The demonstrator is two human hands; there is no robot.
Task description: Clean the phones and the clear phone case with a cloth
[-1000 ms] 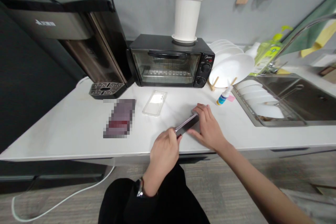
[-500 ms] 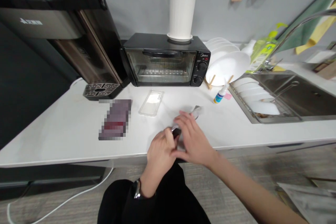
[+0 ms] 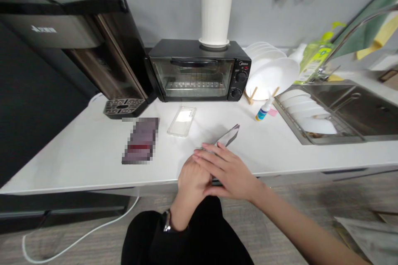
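Observation:
Just over the front edge of the counter [image 3: 93,169], my left hand [image 3: 193,176] is closed in a fist, its fingers curled under. What it holds is hidden by my other hand. My right hand [image 3: 226,169] lies across it, fingers stretched out and pressed over the left knuckles. A thin grey-and-white folded piece [image 3: 230,136], like cloth or paper, sticks out beyond the right fingertips. To the left of my hands lie a clear phone case [image 3: 182,122] and a blurred purple flat object [image 3: 141,140]. A small spray bottle [image 3: 263,111] stands to the right.
At the back stand a black toaster oven [image 3: 199,51] with a white utensil holder [image 3: 216,18] on top and a water dispenser [image 3: 81,31]. White plates [image 3: 270,76] in a rack, a green soap bottle [image 3: 315,58] and a sink [image 3: 370,107] are on the right.
My right hand has shifted left and flattened over my left hand, covering the dark, shiny-edged object that showed in the left fist. The grey-and-white piece shows longer and straighter.

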